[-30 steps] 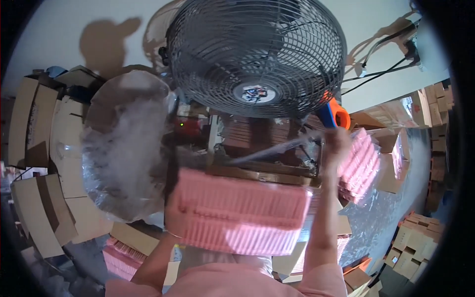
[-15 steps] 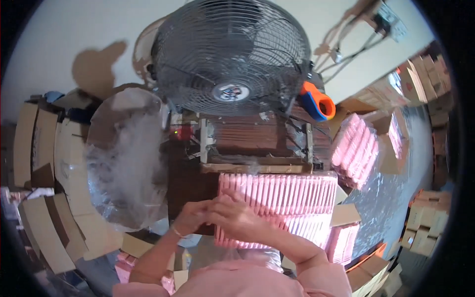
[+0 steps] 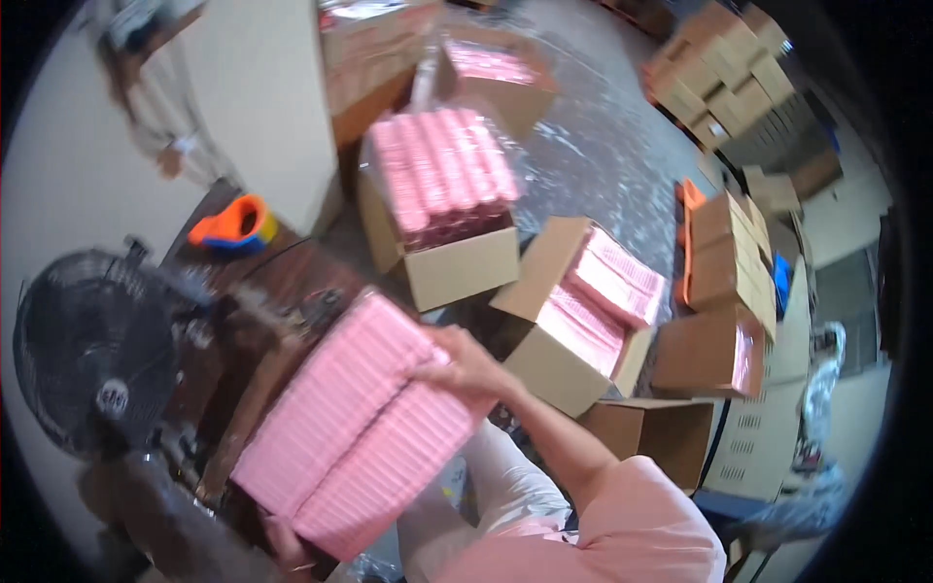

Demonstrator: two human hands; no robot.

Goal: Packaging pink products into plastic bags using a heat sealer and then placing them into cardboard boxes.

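Note:
Between my hands is a block of thin pink packets [image 3: 340, 418], standing on edge in two long rows with a dark seam between them. It lies aslant at the front edge of the dark brown table. My right hand [image 3: 462, 364] is closed over the block's far right end, thumb on top and fingers down the side. At the near left end, my left hand [image 3: 287, 544] grips the block from the other side; it is smeared and partly hidden. An open carton [image 3: 544, 360] to the right holds more pink packet rows, one bundle lying higher than the rest.
A black fan [image 3: 97, 350] stands at left, near an orange and blue tape dispenser [image 3: 233, 225]. Behind the table, a carton [image 3: 462, 267] is heaped with wrapped pink rows. Stacked cartons [image 3: 719, 73] and an orange pallet [image 3: 688, 233] stand farther right.
My view has swung right toward the cartons. Both hands were together at the block's left side; now they are apart at opposite ends, and the block has turned aslant.

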